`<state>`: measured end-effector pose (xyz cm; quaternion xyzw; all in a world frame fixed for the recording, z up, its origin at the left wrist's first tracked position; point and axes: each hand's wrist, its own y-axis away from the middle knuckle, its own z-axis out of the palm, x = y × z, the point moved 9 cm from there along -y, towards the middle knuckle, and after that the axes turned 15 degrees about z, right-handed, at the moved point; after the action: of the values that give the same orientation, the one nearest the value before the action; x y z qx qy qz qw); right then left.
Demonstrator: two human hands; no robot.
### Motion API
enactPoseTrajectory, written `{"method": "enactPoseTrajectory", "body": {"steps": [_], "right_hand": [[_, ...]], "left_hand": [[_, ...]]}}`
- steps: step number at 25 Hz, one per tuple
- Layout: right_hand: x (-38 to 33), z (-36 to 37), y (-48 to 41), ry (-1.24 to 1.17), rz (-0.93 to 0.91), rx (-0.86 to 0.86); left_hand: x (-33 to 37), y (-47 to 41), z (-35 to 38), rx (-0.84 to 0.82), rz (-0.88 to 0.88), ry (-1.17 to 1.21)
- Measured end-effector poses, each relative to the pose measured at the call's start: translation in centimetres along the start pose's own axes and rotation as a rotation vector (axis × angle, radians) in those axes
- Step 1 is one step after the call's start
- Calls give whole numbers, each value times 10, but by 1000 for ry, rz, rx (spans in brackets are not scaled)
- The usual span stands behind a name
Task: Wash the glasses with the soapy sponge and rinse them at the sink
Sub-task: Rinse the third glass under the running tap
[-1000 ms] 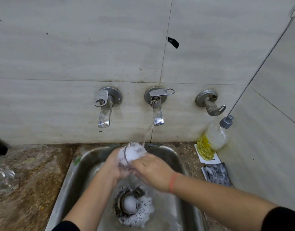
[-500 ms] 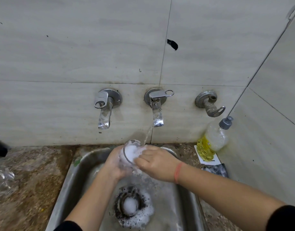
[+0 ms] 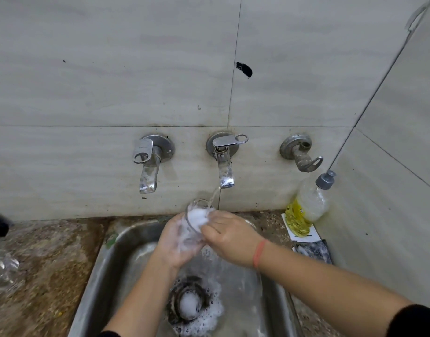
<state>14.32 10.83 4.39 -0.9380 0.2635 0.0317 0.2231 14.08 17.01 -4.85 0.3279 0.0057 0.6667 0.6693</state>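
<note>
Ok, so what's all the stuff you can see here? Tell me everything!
glass: one, clear, full of foam, under the running tap
taps: three, silver, on the wall; the middle one runs
sink: one, steel, below the taps
foam: white, over the drain
bottle: one, yellow liquid, grey cap, right of the sink
dark foamy thing: one, by the bottle, maybe the sponge
glassware: count unclear, clear, blurred, on the brown counter, left
left hand: holds the glass
right hand: fingers at the glass's mouth, red band on the wrist
</note>
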Motion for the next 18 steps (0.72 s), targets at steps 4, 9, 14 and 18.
{"method": "enactPoseTrajectory", "body": {"steps": [4,9,14,18], "right_hand": [[-11,10,3,-186,232,-126],[-10,1,8,77,-138,-3],[-12,14,2,-234,370,-186],[-9,11,15,81,-205,-50]], "left_hand": [[14,-12,-14,121,261,43],[1,2,1,-20,13,10],[12,-11,-6,89,310,7],[2,-5,-9,59,66,-141]]}}
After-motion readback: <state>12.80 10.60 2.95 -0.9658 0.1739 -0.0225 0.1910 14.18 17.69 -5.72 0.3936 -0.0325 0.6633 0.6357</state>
